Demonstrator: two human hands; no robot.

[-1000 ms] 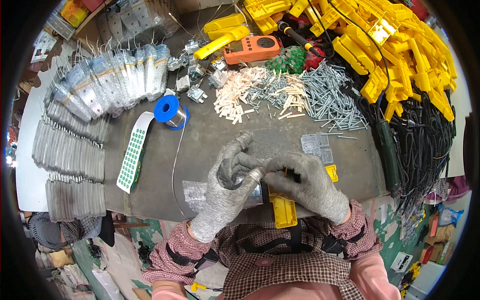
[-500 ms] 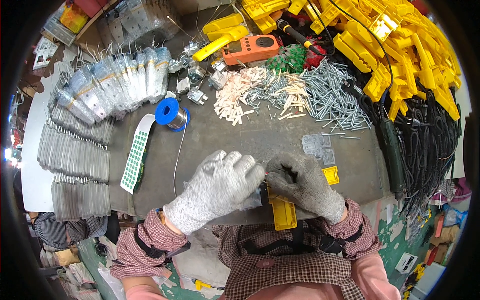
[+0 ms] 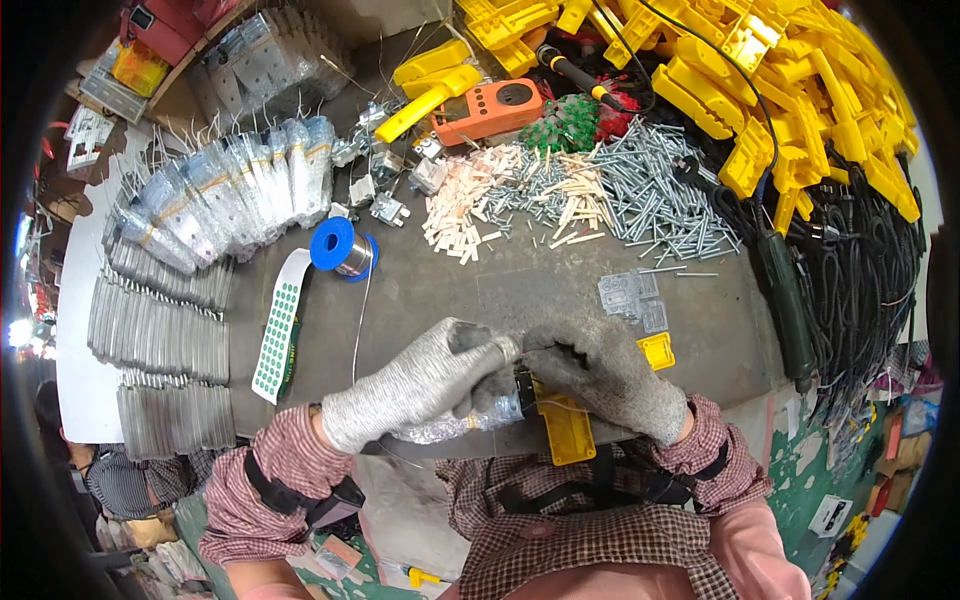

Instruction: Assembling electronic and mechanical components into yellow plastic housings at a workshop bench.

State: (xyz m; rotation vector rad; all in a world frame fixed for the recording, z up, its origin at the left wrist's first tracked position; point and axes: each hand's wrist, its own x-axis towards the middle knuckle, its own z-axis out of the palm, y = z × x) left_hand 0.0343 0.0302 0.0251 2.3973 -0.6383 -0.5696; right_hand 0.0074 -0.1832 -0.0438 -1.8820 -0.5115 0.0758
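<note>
My left hand (image 3: 425, 380), in a pale grey glove, is closed with its thumb and fingertips pinched together. My right hand (image 3: 610, 375), in a darker grey glove, meets it fingertip to fingertip, its fingers curled closed. Whatever is between the fingertips is too small and covered to name. Under my right hand a yellow plastic housing (image 3: 568, 435) sticks out over the table's near edge, with a black part (image 3: 524, 390) at its upper left. Clear plastic-wrapped material (image 3: 440, 430) lies beneath my left hand.
A blue solder spool (image 3: 340, 248) and a green-dotted sticker sheet (image 3: 278, 335) lie at left, beside wrapped bundles (image 3: 225, 175) and stacked metal tubes (image 3: 158, 325). Screws (image 3: 665, 190), an orange meter (image 3: 490, 110), yellow housings (image 3: 800, 100), a dark-handled tool (image 3: 785, 300) and black cables (image 3: 855, 280) stand behind and right.
My left hand has turned and lowered its fingers, uncovering more of the clear plastic beneath. My right hand has stayed nearly in place. The whole view has shifted slightly.
</note>
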